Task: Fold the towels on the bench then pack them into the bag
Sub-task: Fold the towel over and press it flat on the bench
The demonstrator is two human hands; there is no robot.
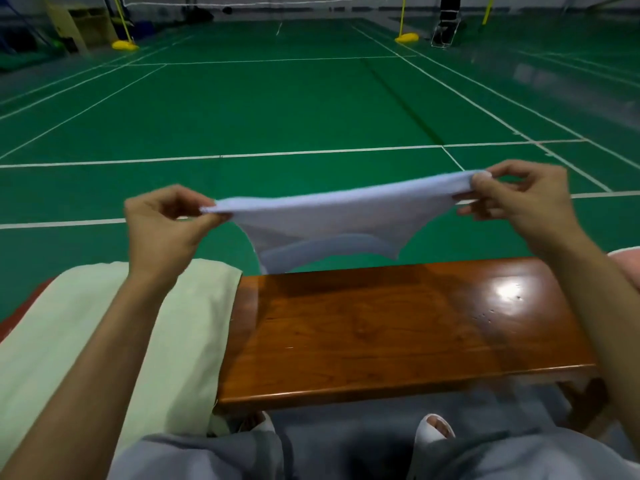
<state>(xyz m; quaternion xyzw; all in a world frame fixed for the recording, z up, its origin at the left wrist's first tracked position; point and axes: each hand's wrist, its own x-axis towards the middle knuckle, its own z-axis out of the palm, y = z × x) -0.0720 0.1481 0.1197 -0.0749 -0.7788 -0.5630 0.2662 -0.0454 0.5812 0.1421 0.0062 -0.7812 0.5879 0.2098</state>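
A pale blue towel hangs stretched in the air above the far edge of the wooden bench. My left hand pinches its left corner and my right hand pinches its right corner. The towel is doubled over, and its lower edge sags toward the bench. A light green towel lies flat on the bench's left part, under my left forearm. At the right edge a bit of pink towel shows. No bag is in view.
The bench stands at the side of a green badminton court with white lines. My knees in grey trousers and white sandals are right below the bench's near edge. Yellow net-post bases and a chair stand far back.
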